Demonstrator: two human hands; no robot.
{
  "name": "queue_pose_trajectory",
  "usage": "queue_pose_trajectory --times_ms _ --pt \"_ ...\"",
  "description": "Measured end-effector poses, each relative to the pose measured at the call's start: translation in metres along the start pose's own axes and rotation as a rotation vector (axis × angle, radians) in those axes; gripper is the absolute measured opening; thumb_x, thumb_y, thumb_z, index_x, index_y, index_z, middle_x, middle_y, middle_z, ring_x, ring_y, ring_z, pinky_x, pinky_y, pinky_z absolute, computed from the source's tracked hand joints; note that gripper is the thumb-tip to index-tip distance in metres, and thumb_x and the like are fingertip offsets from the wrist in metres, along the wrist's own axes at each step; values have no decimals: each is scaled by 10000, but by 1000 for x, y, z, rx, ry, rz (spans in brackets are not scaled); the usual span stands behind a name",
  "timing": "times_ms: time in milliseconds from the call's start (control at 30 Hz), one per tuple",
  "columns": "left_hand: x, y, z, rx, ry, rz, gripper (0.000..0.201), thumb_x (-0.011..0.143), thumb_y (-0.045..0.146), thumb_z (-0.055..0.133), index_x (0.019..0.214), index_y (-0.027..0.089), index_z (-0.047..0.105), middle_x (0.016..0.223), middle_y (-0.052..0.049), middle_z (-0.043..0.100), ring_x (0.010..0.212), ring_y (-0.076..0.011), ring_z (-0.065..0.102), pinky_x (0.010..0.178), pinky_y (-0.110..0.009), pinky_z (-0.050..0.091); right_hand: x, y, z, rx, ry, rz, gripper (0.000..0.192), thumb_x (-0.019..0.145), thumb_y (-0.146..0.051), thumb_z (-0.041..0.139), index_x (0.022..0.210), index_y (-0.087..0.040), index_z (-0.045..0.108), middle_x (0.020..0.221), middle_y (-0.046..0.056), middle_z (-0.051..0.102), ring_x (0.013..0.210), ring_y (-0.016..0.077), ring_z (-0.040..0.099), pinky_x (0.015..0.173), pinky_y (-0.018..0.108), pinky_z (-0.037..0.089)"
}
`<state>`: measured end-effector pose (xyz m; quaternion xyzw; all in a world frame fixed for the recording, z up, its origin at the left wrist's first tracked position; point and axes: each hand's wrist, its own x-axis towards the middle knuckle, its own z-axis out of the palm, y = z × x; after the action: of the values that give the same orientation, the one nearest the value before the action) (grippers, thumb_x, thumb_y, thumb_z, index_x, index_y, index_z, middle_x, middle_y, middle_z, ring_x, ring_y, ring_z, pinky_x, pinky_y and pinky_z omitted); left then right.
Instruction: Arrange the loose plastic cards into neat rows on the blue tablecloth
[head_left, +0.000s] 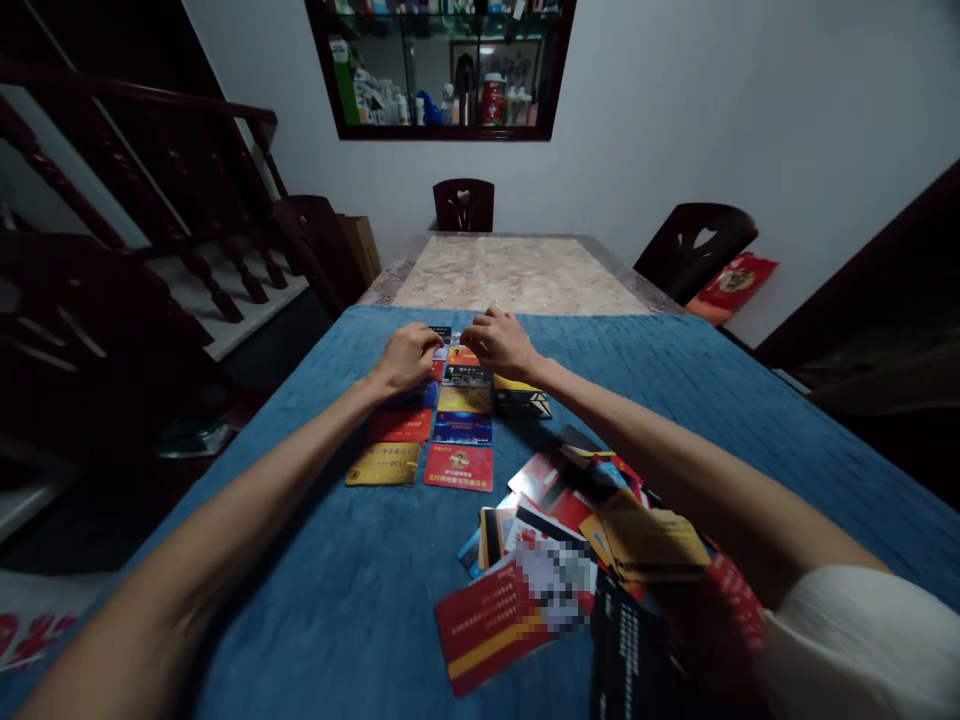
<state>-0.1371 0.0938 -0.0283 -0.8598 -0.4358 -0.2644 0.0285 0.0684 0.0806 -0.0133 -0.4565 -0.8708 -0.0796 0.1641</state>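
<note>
Rectangular table under a blue plush cloth (315, 600), far end bare marble-patterned. Loose heap of plastic cards (592, 540) lies near the right forearm. Ahead, a grid of flat cards (457, 425) sits in tidy columns and rows. Both hands meet at the grid's far end: left hand (409, 357) curled, fingertips down on the top cards; right hand (501, 343) pinching a small dark card (441, 332) at its edge. Judgement: set it square, edges aligned with neighbours, without nudging those already laid.

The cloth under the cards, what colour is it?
Blue: the cloth shows best in the head view, beneath the laid-out cards.
</note>
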Motion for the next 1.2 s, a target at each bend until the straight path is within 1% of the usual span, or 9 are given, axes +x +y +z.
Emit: queue_pose_trajectory --times_ms 133,233,333,467,600,767,867,1067,1200 --pt "-19 40 1 -51 19 93 257 890 170 488 885 148 744 902 -86 694 890 -214 625 858 -345 517 -32 -6 -18 7 16 -13 323 987 -270 420 1069 -195 723 1022 120 690 1029 277 460 774 378 280" --pt "-31 69 1 -100 35 148 242 907 154 490 892 144 730 899 -87 679 874 -207 621 841 -351 517 -56 -6 -27 -2 34 -14 312 993 -283 427 1046 -199 723 979 107 689 1003 265 456 763 374 269" --pt "-42 95 0 -140 40 212 227 914 139 493 909 137 720 904 -90 672 863 -204 615 815 -350 517 -81 -3 -32 -2 61 -35 287 990 -272 441 1029 -206 717 953 94 691 980 251 457 751 365 262" --pt "-53 127 0 -157 23 276 218 924 143 493 909 146 711 895 -83 661 867 -204 601 798 -348 510 -118 1 -35 20 152 -95 230 975 -262 490 984 -206 712 908 84 691 949 242 463 743 359 263" --pt "-63 156 4 -149 -27 336 205 916 134 500 917 148 704 908 -85 659 886 -205 584 806 -349 494 -157 7 -37 13 175 -116 219 977 -237 487 975 -219 705 874 68 688 922 232 474 747 363 274" --pt "-72 190 10 -108 -133 416 182 920 146 510 944 135 690 915 -94 664 859 -209 557 770 -353 464 -203 15 -42 20 160 -126 199 967 -235 509 976 -214 706 872 71 691 922 229 484 755 366 295" --pt "-78 208 13 -106 -185 445 153 919 161 526 948 140 674 943 -93 669 885 -214 558 774 -350 454 -226 19 -44 29 133 -120 203 972 -260 511 984 -220 709 873 72 694 910 225 489 753 365 305" --pt "-88 239 23 -133 -271 481 155 932 192 514 965 140 656 1052 -103 668 1049 -245 555 927 -401 451 -262 24 -45 75 154 -94 180 958 -292 538 980 -223 703 863 69 687 910 232 503 749 369 335" --pt "-92 255 28 -138 -325 506 181 935 252 531 1022 142 646 1144 -110 652 1097 -269 541 960 -433 446 -276 25 -45 126 192 -87 179 962 -292 539 970 -206 696 872 81 688 902 235 505 756 381 371"
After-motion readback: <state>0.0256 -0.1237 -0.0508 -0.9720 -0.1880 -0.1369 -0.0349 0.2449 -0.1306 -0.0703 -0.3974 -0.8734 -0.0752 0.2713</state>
